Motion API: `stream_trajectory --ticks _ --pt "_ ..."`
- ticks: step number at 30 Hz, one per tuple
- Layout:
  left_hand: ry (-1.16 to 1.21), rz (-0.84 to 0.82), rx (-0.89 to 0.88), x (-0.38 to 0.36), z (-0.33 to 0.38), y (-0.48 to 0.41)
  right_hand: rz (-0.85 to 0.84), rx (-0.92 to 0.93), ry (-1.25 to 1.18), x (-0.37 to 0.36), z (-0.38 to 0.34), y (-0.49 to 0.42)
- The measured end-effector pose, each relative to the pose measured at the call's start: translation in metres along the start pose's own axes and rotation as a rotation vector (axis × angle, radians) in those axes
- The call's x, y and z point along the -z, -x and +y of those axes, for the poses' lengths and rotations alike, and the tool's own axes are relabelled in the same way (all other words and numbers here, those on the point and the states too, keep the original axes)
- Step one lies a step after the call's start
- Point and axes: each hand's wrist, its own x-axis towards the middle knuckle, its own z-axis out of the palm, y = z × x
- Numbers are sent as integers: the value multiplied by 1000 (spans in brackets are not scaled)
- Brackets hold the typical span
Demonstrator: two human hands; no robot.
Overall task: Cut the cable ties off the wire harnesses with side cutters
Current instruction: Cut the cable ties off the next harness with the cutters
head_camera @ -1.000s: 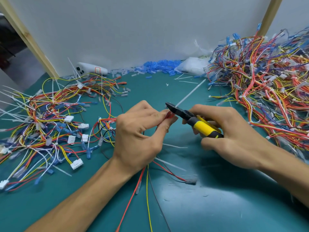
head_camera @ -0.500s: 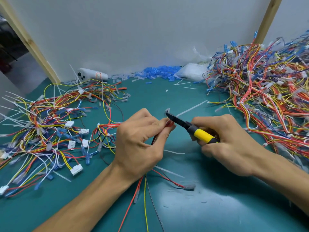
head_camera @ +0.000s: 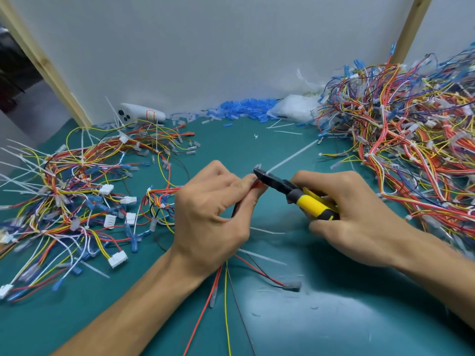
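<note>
The left hand [head_camera: 210,214] pinched a thin wire harness [head_camera: 257,185] between its thumb and first finger. The right hand [head_camera: 359,222] was curled tight around the yellow and black handles of the side cutters [head_camera: 305,200]. The two hands were near each other but did not touch.

The black tip of the side cutters pointed at the left hand's fingertips. It met a white cable tie [head_camera: 290,156] right where the harness was pinched. The long tail of the tie stuck out from the cutters' tip, going up and away to the right. It was hard to tell if the jaws were closed on the tie or just beside it.

Below the side cutters, the red, yellow and black wires of the held harness hung out from under the left hand. They lay spread on the green surface [head_camera: 334,317]. One red wire ended in a small grey cap [head_camera: 291,285].

Left of the side cutters lay a loose heap of harnesses [head_camera: 77,188] with white plugs and many white tie tails sticking out. Right of the side cutters was a much bigger, thicker heap of harnesses [head_camera: 411,140].

Behind the side cutters, along the white wall, lay a row of little blue caps [head_camera: 246,106]. A clear plastic bag [head_camera: 295,107] lay there too. A white gadget [head_camera: 141,114] lay further left.
</note>
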Motion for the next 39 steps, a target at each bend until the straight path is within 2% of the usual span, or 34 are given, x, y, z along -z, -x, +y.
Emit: stream_trajectory --ticks 12,23,25,29,33,39 --pt "-14 -20 7 -1 4 2 -48 -63 -46 0 -5 1" --pt "-44 -61 62 -4 0 1 -269 -151 -291 13 -4 -4" --pt "-77 -86 45 -4 -2 0 -237 -140 -239 13 -3 -3" --pt "-66 -53 15 -3 -2 -1 -87 -46 17 7 -4 0" --pt "17 -53 -17 -6 -1 2 -95 24 4 3 -3 -2" --pt "26 -77 20 -8 2 5 -51 23 71 -8 3 0"
